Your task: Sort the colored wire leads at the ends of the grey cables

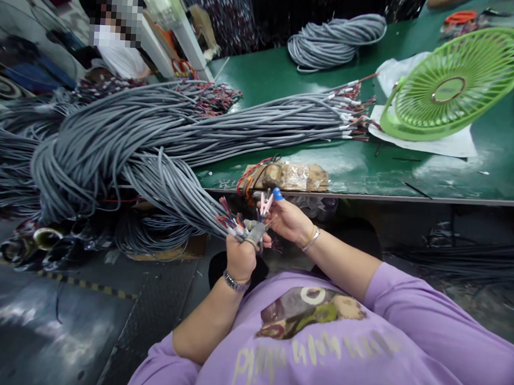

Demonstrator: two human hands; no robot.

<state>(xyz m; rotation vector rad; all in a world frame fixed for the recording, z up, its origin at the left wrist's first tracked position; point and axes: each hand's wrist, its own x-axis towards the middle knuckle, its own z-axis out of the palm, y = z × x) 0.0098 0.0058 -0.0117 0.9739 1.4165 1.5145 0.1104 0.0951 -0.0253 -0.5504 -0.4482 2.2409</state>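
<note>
My left hand (241, 252) is closed round the ends of a bunch of grey cables (170, 190), with stripped coloured wires sticking out above the fist. A grey finger cover sits on one finger. My right hand (287, 219) pinches thin wire ends just right of the fist; it wears a blue fingertip cover and a bracelet. The cables trail left into a large grey bundle (112, 131) draped over the green table's (480, 171) edge.
A green fan grille (457, 83) lies on white paper at the right. A coiled grey cable (336, 40) sits at the back. A taped cardboard block (288, 176) rests on the table edge. Another person (118, 44) is far left.
</note>
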